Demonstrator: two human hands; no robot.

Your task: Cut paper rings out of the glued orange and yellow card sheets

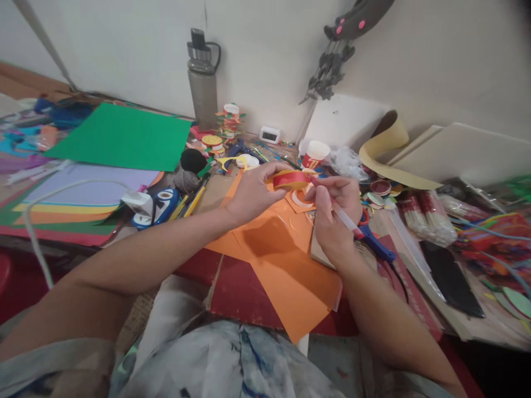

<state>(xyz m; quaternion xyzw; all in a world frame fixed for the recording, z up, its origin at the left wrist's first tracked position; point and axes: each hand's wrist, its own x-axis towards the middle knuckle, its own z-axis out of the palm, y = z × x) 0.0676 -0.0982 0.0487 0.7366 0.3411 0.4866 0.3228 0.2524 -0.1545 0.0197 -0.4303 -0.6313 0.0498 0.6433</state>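
My left hand (251, 193) pinches a curled red and yellow paper strip (292, 178) above the orange paper sheets (282, 260). My right hand (334, 213) is closed around a thin white pen-like tool (346, 218), its tip touching the right end of the strip. Both hands hover over the middle of the cluttered craft table. Under the strip lie small orange cut-outs with white curved pieces (301, 200).
A green sheet (124, 135) and stacked coloured papers (83, 193) lie at the left. A grey bottle (202, 83) stands by the wall. A paper cup (315, 153), blue-handled scissors (375, 243), a glue gun (155, 204) and bundled sticks (427, 221) crowd the table.
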